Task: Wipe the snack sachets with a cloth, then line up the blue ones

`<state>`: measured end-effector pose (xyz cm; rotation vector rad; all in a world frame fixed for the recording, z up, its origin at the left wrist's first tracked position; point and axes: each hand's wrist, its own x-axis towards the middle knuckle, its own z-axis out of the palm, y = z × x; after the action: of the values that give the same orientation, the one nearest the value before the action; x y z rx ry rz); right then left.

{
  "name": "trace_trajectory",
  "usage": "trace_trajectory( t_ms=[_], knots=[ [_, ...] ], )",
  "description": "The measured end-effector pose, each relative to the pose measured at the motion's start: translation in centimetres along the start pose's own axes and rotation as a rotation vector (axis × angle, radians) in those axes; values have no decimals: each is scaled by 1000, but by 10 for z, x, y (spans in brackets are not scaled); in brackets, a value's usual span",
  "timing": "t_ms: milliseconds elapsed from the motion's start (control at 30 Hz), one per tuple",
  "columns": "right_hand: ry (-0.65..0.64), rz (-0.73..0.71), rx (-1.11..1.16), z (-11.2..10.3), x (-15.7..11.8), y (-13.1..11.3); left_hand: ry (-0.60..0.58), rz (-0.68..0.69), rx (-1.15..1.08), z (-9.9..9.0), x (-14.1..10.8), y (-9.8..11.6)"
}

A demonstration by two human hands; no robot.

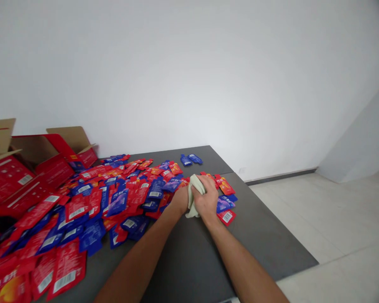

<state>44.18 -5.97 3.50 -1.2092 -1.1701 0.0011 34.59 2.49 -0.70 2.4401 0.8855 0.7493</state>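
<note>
A pale, crumpled cloth [194,195] is held between both hands over the dark table. My right hand [207,195] is closed on the cloth from the right, its thumb pressed against it. My left hand [180,199] is at the cloth's left side, its fingers mostly hidden behind the cloth. Beyond and around the hands lie red pouches [225,185] and blue pouches [225,203]. A large heap of red and blue pouches [118,202] spreads to the left of my left hand.
Open red cardboard boxes [55,168] stand at the left. Two blue pouches [191,159] lie near the back edge of the dark table [255,235]. A white wall [208,84] rises behind, and pale floor tiles [297,198] show at the right.
</note>
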Motion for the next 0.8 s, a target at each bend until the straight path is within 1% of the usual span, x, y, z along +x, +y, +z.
trace_trajectory(
  t_ms=[67, 100, 133, 233, 300, 400, 433, 567, 633, 700, 800],
  knots=[
    [5, -11, 13, -1, -1, -1, 32, -17, -17, -7, -2, 5],
    [6, -13, 14, -1, -1, -1, 80, -41, -53, -11, -3, 6],
    [7, -14, 13, -1, -1, 0, 156, -86, -129, -15, -3, 7],
    [12, -17, 1, 0, -2, 5, 413, -258, -450, -26, -3, 3],
    [2, -17, -16, 2, -2, 8, 489, -328, -587, -32, -3, -2],
    [-31, -3, -44, 4, -3, 12, 539, -382, -664, -39, -8, -6],
    [-43, -1, -50, 5, -4, 13, 557, -404, -726, -41, -11, -6],
    [-77, -19, -75, 9, -6, 14, 576, -498, -1163, -46, -29, -1],
    [-104, -54, -79, 11, -9, 11, 570, -515, -1290, -47, -38, 3],
    [-179, -120, -65, 13, -12, 6, 578, -526, -1309, -47, -47, 7],
    [-395, -252, -33, 17, -21, -3, 585, -530, -1298, -48, -56, 15]
  ],
)
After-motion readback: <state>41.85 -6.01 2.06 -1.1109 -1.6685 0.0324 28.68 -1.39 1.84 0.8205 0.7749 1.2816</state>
